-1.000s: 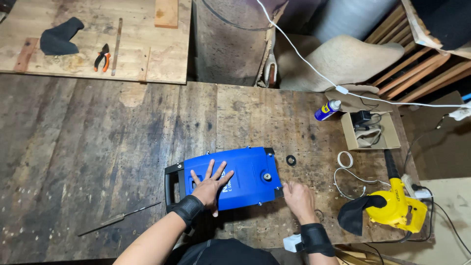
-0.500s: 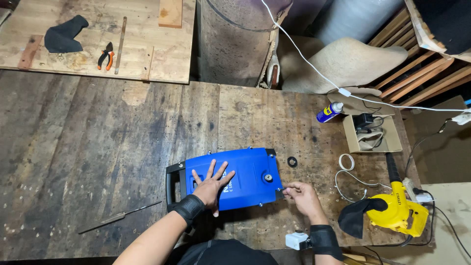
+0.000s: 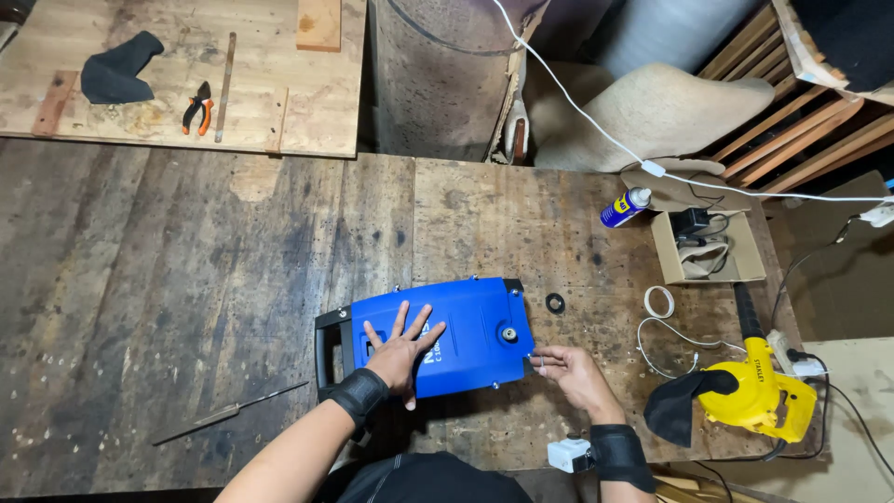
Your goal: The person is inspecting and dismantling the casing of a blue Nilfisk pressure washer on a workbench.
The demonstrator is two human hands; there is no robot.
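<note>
At the near edge, a small white box [image 3: 570,455] sits on the dark wooden table [image 3: 186,279] just left of the right wrist, and a thin metal rod [image 3: 228,413] lies near left, well apart from the work. The left hand [image 3: 402,349] lies flat with fingers spread on top of the blue machine casing [image 3: 438,346], gripping nothing; it seems to press down so the casing stays steady on the boards. The right hand [image 3: 568,368] has its fingertips pinched together at the casing's right edge, apparently closed on something small such as a screw, though the piece is too small to make out. The casing lies on its side in the middle near part of the table, with its black handle [image 3: 328,352] to the left and a round metal fitting [image 3: 509,333] facing up near the right end. To the near right a yellow blower [image 3: 759,401] with a black nozzle rests at the table's edge, its cord trailing off. Just beyond the casing's right corner a small black ring [image 3: 555,303] lies alone, probably set within easy reach, and farther right are a white ring [image 3: 659,301] and thin loose wires [image 3: 666,340]. Farther still, an open cardboard box [image 3: 666,256] holds cables, with a blue spray can [image 3: 624,207] lying beside it. On the far left bench lie orange-handled pliers [image 3: 197,106] and a dark glove [image 3: 119,67].
</note>
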